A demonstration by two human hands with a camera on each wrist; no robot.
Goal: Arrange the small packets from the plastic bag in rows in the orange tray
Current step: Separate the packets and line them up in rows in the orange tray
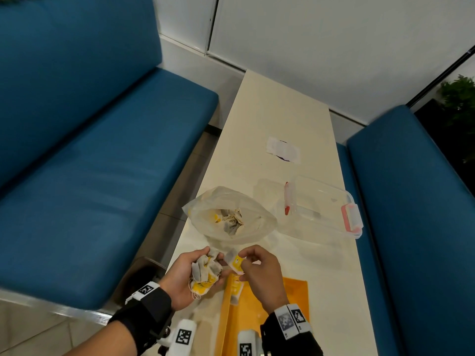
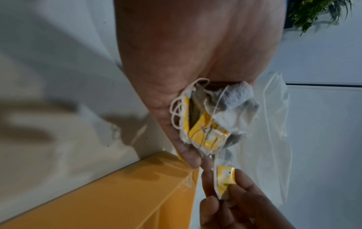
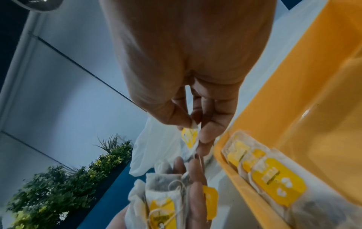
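Note:
My left hand (image 1: 191,274) cups a bunch of small tea packets (image 1: 204,272) with yellow tags and strings, also seen in the left wrist view as a bunch of packets (image 2: 211,120). My right hand (image 1: 253,268) pinches a single packet (image 1: 235,262) by its yellow tag (image 3: 189,137), just right of the bunch. The clear plastic bag (image 1: 228,217) stands open behind both hands with more packets inside. The orange tray (image 1: 295,296) lies below my right hand; a row of packets (image 3: 262,172) lines its left wall.
A clear lidded box with pink clips (image 1: 326,206) sits right of the bag. A white label (image 1: 282,149) lies farther back on the cream table (image 1: 282,114). Blue benches (image 1: 102,163) flank the table on both sides. A plant (image 1: 460,104) stands at far right.

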